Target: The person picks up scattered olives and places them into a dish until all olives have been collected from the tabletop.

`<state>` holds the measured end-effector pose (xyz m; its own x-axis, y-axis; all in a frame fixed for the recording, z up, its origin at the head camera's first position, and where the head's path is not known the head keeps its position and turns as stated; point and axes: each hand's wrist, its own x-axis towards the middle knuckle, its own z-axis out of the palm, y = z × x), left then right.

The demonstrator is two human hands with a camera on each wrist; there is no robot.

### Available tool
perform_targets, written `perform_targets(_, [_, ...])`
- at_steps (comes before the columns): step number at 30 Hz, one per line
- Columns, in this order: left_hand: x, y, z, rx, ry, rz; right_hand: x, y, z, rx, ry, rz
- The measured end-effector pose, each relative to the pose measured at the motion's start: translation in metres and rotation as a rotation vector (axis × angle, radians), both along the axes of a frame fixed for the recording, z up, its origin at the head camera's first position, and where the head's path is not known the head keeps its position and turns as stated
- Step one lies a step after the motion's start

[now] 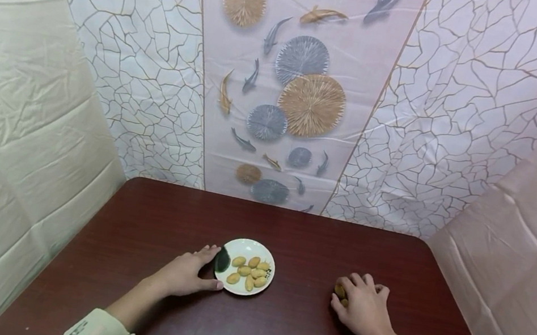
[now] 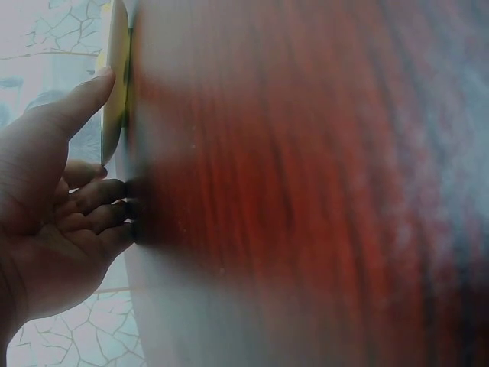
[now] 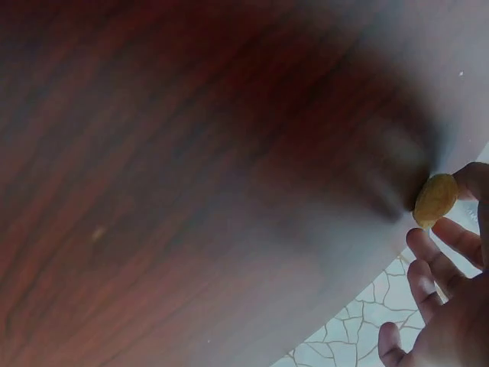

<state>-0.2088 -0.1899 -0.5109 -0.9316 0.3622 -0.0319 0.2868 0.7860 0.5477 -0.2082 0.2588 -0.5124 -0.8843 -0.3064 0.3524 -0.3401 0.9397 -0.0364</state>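
Observation:
A white plate (image 1: 248, 245) with a dark green patch on its left side stands on the table and carries several small yellow oval fruits (image 1: 244, 270). At its left edge, my left hand (image 1: 188, 272) holds the rim between spread thumb and fingers. The left wrist view shows the thumb (image 2: 95, 95) against the plate's edge (image 2: 114, 115), the other fingers low by the tabletop. Right of the plate, my right hand (image 1: 366, 307) pinches a yellow-brown oval fruit (image 3: 436, 200) between thumb and finger, close to the table. A second fruit (image 1: 344, 302) appears under that hand, partly hidden.
The dark red wooden table (image 1: 245, 330) ends at a back edge against a patterned cloth wall (image 1: 273, 134). Pale cloth walls rise on the left (image 1: 17, 155) and right (image 1: 523, 226). Both forearms reach in from the near side.

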Motion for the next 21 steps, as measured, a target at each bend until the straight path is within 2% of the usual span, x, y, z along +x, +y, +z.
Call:
perform_targets(14, [0.0, 0.001, 0.0, -0.001, -0.009, 0.006, -0.002, -0.005, -0.002, 0.022, 0.002, -0.003])
perform_targets(21, [-0.001, 0.0, 0.001, 0.003, -0.014, 0.006, 0.001, -0.011, 0.001, -0.013, 0.039, 0.024])
